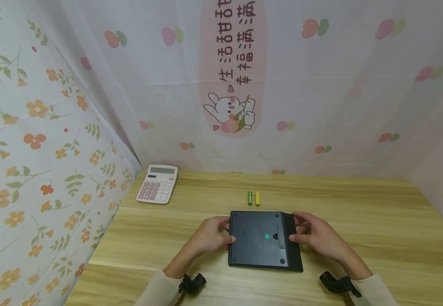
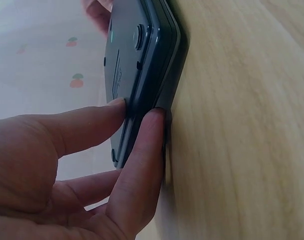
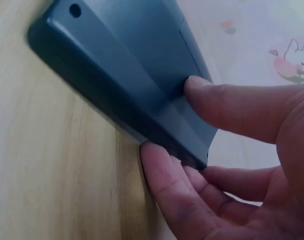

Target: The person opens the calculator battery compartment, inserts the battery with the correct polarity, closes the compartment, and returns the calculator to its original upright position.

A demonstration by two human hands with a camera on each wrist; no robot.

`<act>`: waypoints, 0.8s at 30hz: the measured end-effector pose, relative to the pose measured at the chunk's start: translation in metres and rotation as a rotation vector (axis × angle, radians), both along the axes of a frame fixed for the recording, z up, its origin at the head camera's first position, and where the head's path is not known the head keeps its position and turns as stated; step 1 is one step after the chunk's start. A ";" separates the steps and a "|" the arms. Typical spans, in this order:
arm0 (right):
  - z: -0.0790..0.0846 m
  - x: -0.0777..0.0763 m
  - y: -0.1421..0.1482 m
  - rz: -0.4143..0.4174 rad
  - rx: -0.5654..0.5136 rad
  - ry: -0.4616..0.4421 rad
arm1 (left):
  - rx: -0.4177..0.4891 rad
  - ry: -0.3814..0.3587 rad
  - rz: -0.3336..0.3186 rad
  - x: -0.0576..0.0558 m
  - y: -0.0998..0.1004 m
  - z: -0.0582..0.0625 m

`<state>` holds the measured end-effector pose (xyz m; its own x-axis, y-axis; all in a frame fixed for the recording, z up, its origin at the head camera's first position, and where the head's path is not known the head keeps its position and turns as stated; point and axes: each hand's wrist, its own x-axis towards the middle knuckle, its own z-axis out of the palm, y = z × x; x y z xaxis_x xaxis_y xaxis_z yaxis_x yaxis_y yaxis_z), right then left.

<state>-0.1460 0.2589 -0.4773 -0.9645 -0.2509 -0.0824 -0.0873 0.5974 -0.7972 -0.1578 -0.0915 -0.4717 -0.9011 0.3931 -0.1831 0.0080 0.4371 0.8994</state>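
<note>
A black calculator (image 1: 257,250) lies underside up, its small feet, green round sticker (image 1: 267,236) and battery cover (image 1: 281,238) showing in the head view. My left hand (image 1: 211,234) grips its left edge, thumb on the back and fingers at the side and below. Its right, thicker edge is held by my right hand (image 1: 318,236) the same way, thumb near the battery cover. Both wrist views show fingertips between the casing (image 3: 126,75) and the tabletop. The calculator's key side is hidden. Just beyond it lie a green battery (image 1: 250,198) and a yellow battery (image 1: 257,199).
A pink and white calculator (image 1: 157,185) lies at the back left of the wooden table (image 1: 359,199). Patterned cloth (image 1: 149,102) hangs behind the table and along its left side. Black wrist mounts (image 1: 192,284) sit on both sleeves.
</note>
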 end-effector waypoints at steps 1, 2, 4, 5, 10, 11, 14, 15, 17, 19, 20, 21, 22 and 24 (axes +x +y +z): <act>0.000 0.000 0.000 -0.005 0.000 -0.004 | -0.002 -0.002 0.001 0.000 0.000 0.000; 0.001 0.000 -0.001 -0.009 -0.001 -0.008 | -0.006 -0.005 0.003 0.000 0.000 0.000; 0.002 0.000 -0.001 -0.012 -0.002 -0.013 | -0.012 -0.007 0.005 0.000 0.000 0.001; 0.003 0.001 -0.001 -0.015 -0.002 -0.015 | -0.011 -0.009 0.006 0.000 0.001 0.001; 0.003 0.001 -0.002 -0.024 0.001 -0.019 | 0.003 -0.011 0.010 0.001 0.000 0.002; 0.003 0.001 -0.002 -0.025 0.001 -0.021 | 0.006 -0.011 0.010 0.001 0.000 0.001; 0.003 0.001 -0.003 -0.024 0.005 -0.025 | 0.014 -0.016 0.014 0.000 0.000 0.000; 0.003 0.001 -0.003 -0.024 0.007 -0.027 | 0.016 -0.019 0.015 0.000 0.000 -0.001; 0.003 0.001 -0.003 -0.023 0.014 -0.025 | 0.013 -0.022 0.019 0.000 0.001 -0.001; 0.003 0.002 -0.003 -0.021 0.015 -0.022 | 0.014 -0.022 0.021 -0.001 0.001 -0.002; 0.003 0.002 -0.003 -0.019 0.016 -0.019 | 0.012 -0.022 0.023 -0.001 0.001 -0.002; 0.004 0.001 -0.003 -0.018 0.017 -0.015 | 0.012 -0.022 0.025 -0.001 0.001 -0.002; 0.003 0.001 -0.002 -0.015 0.017 -0.012 | 0.014 -0.024 0.028 -0.001 0.001 -0.002; 0.003 0.001 -0.002 -0.012 0.016 -0.008 | 0.021 -0.032 0.033 -0.002 0.001 -0.002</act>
<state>-0.1449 0.2570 -0.4741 -0.9667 -0.2380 -0.0936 -0.0742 0.6113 -0.7879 -0.1597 -0.0901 -0.4737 -0.9074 0.3678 -0.2036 -0.0346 0.4173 0.9081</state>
